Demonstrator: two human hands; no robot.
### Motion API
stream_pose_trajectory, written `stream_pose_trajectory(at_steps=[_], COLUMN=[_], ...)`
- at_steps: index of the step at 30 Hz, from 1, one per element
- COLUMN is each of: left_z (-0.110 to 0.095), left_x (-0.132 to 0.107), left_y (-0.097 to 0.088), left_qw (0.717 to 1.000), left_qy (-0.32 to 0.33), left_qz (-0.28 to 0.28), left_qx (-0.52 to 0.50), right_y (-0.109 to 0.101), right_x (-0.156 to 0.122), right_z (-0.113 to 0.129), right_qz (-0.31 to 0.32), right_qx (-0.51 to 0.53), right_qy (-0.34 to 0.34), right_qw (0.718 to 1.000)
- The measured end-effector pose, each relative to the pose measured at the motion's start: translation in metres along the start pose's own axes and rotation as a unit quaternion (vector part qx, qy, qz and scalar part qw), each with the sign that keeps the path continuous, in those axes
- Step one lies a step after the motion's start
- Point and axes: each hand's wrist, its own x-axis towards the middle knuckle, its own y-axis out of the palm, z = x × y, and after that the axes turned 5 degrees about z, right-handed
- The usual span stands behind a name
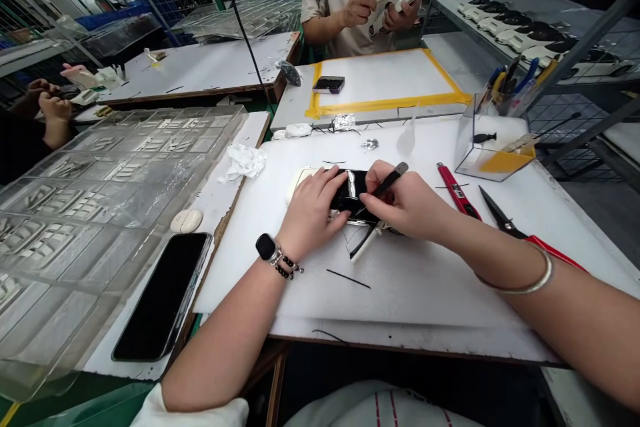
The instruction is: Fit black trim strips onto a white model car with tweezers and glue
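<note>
On the white work surface lies a white model car [299, 185] with a glossy black top; both hands cover much of it. My left hand [311, 210] grips the car's left part, fingers over the top and thumb along the near side. My right hand [405, 203] is closed around slim black tweezers [391, 179], held like a pen, their tip down at the black top. A white and black trim piece [367, 241] sticks out at the car's near side. Nearer me lies a thin black strip [349, 279].
On the right are a red utility knife [457, 190], red-handled scissors [525, 235] and a clear tool holder [493, 155]. A phone [163, 297] and a compartment tray [125, 213] are at left. Across the table a person [363, 7] holds a white part; another person's hands show far left.
</note>
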Motion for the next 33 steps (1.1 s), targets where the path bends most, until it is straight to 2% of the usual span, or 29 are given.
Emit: stream_pose_trajectory(at_steps=[7,16,33], left_z=[-0.0007,-0.0008,-0.0013], left_x=[0.0,0.0002,0.0007], left_y=[0.0004,0.0004,-0.0002], left_qw=[1.0,1.0,1.0], left_qy=[-0.003,-0.003,-0.005], left_qz=[-0.003,-0.005,-0.003], left_qx=[-0.003,-0.012,-0.009], right_y=[-0.0026,-0.0031,-0.0056], right_x=[-0.0013,-0.0022,-0.0024], right_z=[0.0,0.0003,-0.002], right_qz=[0.03,0.043,0.062], right_qx=[-0.025,-0.027,-0.045], right_qy=[-0.045,-0.042,-0.102], right_qw=[0.998,0.998,0.992])
